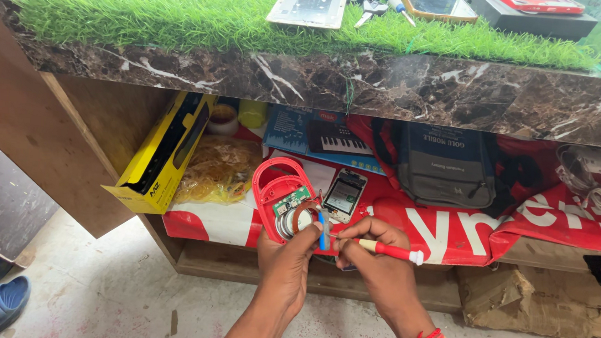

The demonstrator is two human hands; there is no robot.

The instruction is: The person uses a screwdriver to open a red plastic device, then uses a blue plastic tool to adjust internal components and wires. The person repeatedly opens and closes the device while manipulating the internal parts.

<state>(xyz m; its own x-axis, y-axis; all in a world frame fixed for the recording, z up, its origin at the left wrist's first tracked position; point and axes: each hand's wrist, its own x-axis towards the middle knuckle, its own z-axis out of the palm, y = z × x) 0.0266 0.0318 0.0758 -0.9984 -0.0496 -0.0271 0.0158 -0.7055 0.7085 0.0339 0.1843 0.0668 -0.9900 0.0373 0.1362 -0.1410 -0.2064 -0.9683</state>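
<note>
The opened red casing (278, 197) is steadied at the shelf's near edge by the left hand (286, 257), fingers closed on it. A red-handled screwdriver (387, 251), lying left-right, is clamped in the right hand (372, 257), tip leftward toward the casing.

On the shelf (452, 238) under the surface (393, 87), the opened casing (277, 192) lies left of a phone (345, 192). A leaning box (162, 152) stands furthest left, a bag of bands (218, 170) between it and the casing. Behind the phone sits a pouch (444, 166). Both hands, left hand (285, 257) and right hand (372, 257), are before the shelf edge, a screwdriver (387, 250) across the right.
</note>
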